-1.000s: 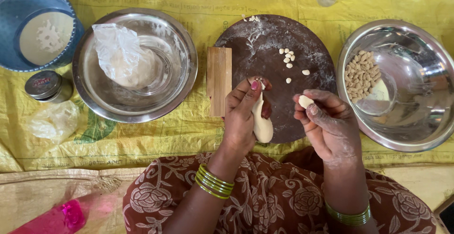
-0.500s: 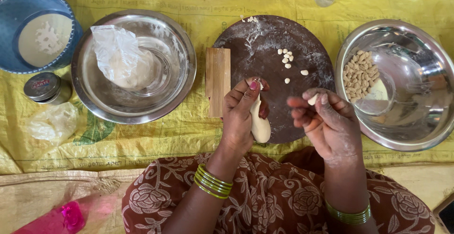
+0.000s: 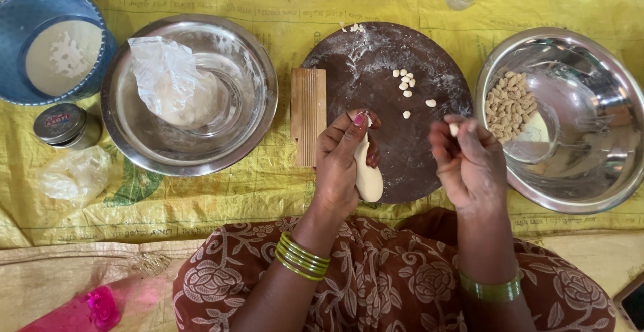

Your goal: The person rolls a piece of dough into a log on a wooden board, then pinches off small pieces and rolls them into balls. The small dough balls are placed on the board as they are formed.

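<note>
Fingers of the left hand [image 3: 342, 161] clasp a pale dough roll [image 3: 367, 174]; right hand [image 3: 469, 161] at 3 o'clock pinches a small dough bit [image 3: 454, 129] above the round dark wooden board [image 3: 396, 151].

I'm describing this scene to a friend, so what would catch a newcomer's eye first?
Probably the dark round board at centre, dusted with flour and dotted with small dough pieces. Over its near edge the left hand holds a pale roll of dough, while the right hand pinches a tiny piece. Shiny steel bowls flank it; the right bowl holds shaped bits.
</note>
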